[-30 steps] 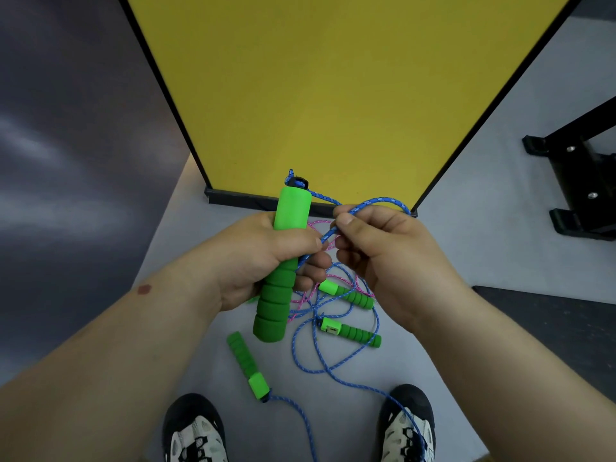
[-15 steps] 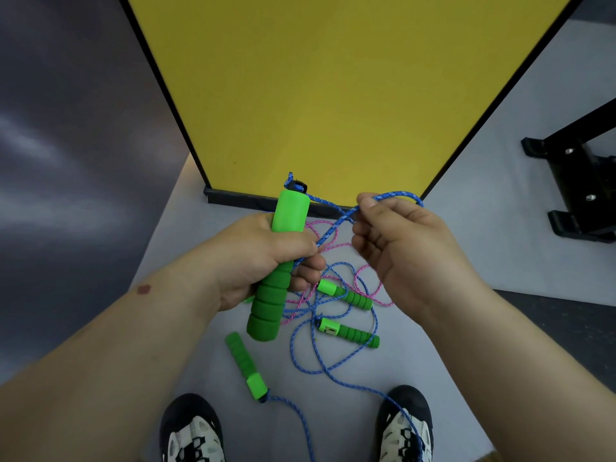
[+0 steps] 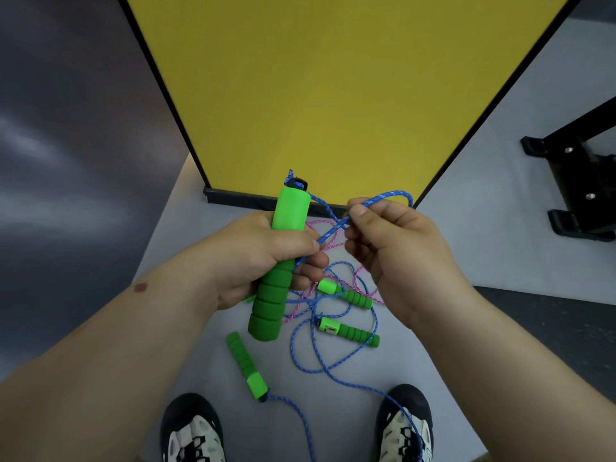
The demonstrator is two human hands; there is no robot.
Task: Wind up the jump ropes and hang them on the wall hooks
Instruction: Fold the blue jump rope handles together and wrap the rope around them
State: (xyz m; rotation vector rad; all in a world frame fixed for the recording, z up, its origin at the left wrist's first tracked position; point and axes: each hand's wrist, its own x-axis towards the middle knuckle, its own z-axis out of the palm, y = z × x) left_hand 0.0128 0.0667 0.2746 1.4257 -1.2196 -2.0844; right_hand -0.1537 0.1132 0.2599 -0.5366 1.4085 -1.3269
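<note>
My left hand grips a green foam jump-rope handle held nearly upright, its blue cord end at the top. My right hand pinches the blue rope in a loop beside the handle. On the grey floor below lie three more green handles, tangled with loose blue cord and a pink rope. No wall hooks are in view.
A yellow panel with a black frame stands straight ahead on the floor. A black metal rack base sits at the right. A dark mat lies behind my right arm. My two shoes are at the bottom edge.
My right hand has drawn the blue rope loop away from the handle to the right, then slightly back toward it. The left hand keeps its grip on the handle.
</note>
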